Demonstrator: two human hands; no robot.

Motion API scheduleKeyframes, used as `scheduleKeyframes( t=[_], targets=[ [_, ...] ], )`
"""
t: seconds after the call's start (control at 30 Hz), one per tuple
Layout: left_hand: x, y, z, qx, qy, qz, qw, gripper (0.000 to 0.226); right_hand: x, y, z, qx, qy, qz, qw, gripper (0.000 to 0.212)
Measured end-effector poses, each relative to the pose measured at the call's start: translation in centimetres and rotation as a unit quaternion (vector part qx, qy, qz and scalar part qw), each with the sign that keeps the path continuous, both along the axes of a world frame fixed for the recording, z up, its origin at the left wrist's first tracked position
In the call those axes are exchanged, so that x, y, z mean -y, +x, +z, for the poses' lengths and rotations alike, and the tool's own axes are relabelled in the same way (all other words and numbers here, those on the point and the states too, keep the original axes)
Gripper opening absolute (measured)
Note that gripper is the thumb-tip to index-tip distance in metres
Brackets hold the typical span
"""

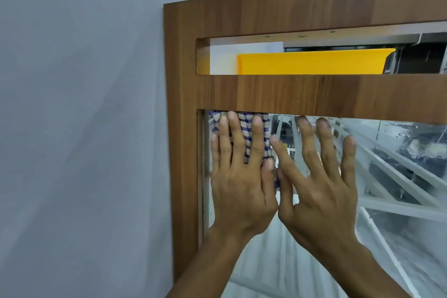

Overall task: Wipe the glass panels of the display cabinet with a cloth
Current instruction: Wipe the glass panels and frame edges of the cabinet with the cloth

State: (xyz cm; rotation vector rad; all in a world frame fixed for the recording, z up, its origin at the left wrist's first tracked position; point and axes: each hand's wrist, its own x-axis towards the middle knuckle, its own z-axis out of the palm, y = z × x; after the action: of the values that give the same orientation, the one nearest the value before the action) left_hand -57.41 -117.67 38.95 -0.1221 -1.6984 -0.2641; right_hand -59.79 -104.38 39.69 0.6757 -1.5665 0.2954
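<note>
Your L hand (239,176): fingers straight and spread, pressing the checked cloth (244,133) flat on the glass panel (387,201), top-left corner, tight under the wood crossbar (338,97). Your R hand (319,191): just beside it, thumbs nearly touching, fingers splayed toward the glass, holding nothing; contact w/ glass can't be confirmed. Cabinet frame (181,128) stands against a grey wall (84,104). Yellow item (314,61) sits in the upper opening.
</note>
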Motion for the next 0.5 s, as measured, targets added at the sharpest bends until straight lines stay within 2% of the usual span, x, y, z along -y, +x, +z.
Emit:
scheduleKeyframes(
  t=[0.07, 0.1, 0.23, 0.37, 0.4, 0.5],
  targets=[
    [0.9, -0.1, -1.0, -0.005, -0.052, -0.006, 0.999, 0.057, -1.2, -0.1, 0.0, 0.011, -0.004, -0.041, 0.999, 0.053],
    [1.5, -0.1, -1.6, -0.006, -0.048, -0.001, 0.999, 0.057, -1.7, -0.1, 0.0, 0.012, 0.0, -0.059, 0.998, 0.056],
    [-0.3, -0.2, -0.8, -0.021, 0.057, -0.008, 0.998, 0.055, -1.8, -0.1, -0.2, 0.017, 0.007, -0.092, 0.996, 0.059],
    [-0.6, -0.4, -0.3, -0.023, -0.074, -0.031, 0.997, 0.052, -2.0, -0.1, -0.1, 0.015, 0.011, -0.075, 0.997, 0.054],
    [0.2, -0.5, -0.7, -0.023, -0.079, -0.025, 0.996, 0.052, -2.2, -0.2, -0.1, 0.015, 0.014, -0.072, 0.997, 0.053],
    [0.2, -0.4, -0.6, -0.03, 0.004, -0.011, 0.999, 0.054, -2.0, -0.1, -0.1, 0.016, 0.014, -0.082, 0.996, 0.055]
  ],
)
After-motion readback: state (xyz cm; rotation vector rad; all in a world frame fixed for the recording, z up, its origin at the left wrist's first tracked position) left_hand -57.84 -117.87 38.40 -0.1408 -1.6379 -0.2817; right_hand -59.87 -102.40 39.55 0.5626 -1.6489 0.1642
